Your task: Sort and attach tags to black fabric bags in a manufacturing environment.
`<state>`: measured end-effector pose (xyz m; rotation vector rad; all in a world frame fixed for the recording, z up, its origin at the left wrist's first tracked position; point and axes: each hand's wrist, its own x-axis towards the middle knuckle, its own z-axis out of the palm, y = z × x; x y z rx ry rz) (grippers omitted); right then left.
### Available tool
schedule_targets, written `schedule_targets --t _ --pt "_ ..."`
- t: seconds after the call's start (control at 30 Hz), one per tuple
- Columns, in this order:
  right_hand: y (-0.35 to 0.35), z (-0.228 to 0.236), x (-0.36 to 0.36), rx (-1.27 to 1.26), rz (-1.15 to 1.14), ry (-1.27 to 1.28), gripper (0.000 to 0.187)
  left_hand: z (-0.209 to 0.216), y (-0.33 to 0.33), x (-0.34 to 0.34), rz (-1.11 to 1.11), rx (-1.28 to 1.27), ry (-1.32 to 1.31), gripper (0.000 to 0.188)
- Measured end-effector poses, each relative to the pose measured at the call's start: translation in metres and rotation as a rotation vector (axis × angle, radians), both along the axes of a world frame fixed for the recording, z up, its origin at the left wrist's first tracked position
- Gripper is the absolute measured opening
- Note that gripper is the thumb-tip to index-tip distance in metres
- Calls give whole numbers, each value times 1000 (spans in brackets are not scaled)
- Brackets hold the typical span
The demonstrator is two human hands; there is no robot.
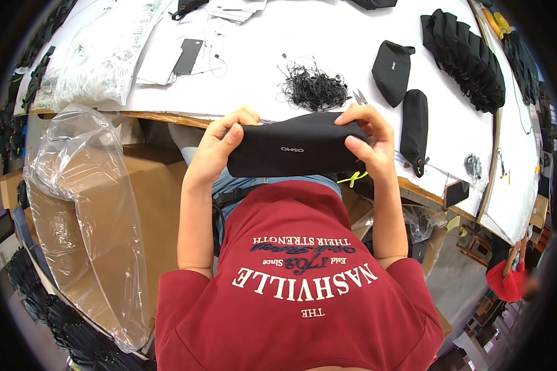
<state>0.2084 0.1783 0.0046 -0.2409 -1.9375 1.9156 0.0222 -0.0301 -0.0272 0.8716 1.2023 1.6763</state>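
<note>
A black fabric pouch (297, 151) with small white lettering on its face is stretched between my two hands, just off the table's near edge. My left hand (220, 145) grips its left end, thumb towards me. At the opposite end, my right hand (372, 141) pinches the upper corner between thumb and fingers. Past the pouch lies a tangled heap of thin black cords (315, 86), with a pair of metal snips (360, 97) beside it. Two more black pouches, one flat (392, 73) and one long and narrow (414, 127), rest to the right.
The white table (247, 80) holds a row of black pouches (464, 59) at far right, white papers with a dark card (188, 57), and a clear plastic bag (99, 62). A phone (457, 193) lies near the right edge. Plastic-covered cardboard boxes (93, 216) stand left; a person in red (506, 281) is far right.
</note>
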Motion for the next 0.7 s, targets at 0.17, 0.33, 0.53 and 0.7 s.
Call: schedule_targets --t 0.17,0.33,0.53,0.7 --pt "15 5 24 103 -226 30 25 16 9 7 18 -16 171 50" --pt "48 17 86 558 -902 124 26 -9 -4 -6 61 -25 -36 53" --pt "73 -42 146 726 -1046 -403 27 -17 7 -2 11 -84 -127 36" --pt "67 -77 148 721 -977 -439 28 -20 37 -1 22 -308 292 20"
